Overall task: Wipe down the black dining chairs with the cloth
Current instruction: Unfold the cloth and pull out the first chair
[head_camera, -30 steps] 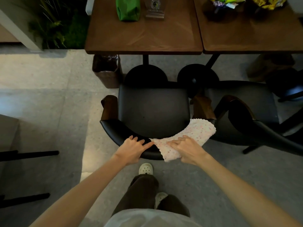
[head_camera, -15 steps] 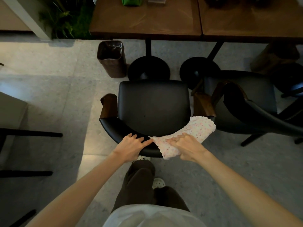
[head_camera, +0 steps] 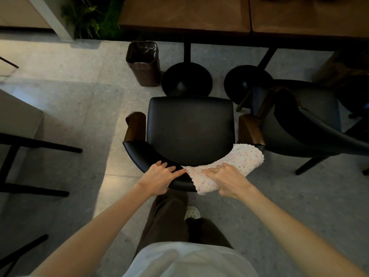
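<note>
A black dining chair (head_camera: 189,128) with wooden arm ends stands right in front of me, its curved black backrest (head_camera: 139,154) nearest to me. A white cloth with small coloured dots (head_camera: 243,158) is draped over the right half of that backrest. My left hand (head_camera: 159,176) grips the backrest just left of the cloth, fingers over its top. My right hand (head_camera: 227,180) holds the cloth against the backrest, fingers curled over it. A second black chair (head_camera: 311,124) stands close on the right, turned at an angle.
Two wooden tables (head_camera: 183,15) run along the top, each on a round black pedestal base (head_camera: 186,78). A brown bin (head_camera: 143,62) stands left of the bases. Black furniture legs (head_camera: 40,144) cross the floor on the left. A plant (head_camera: 89,19) fills the far left corner.
The chair has come back toward me, away from the table, so its seat now stands free of the pedestal base. Both hands kept their places on the backrest and cloth.
</note>
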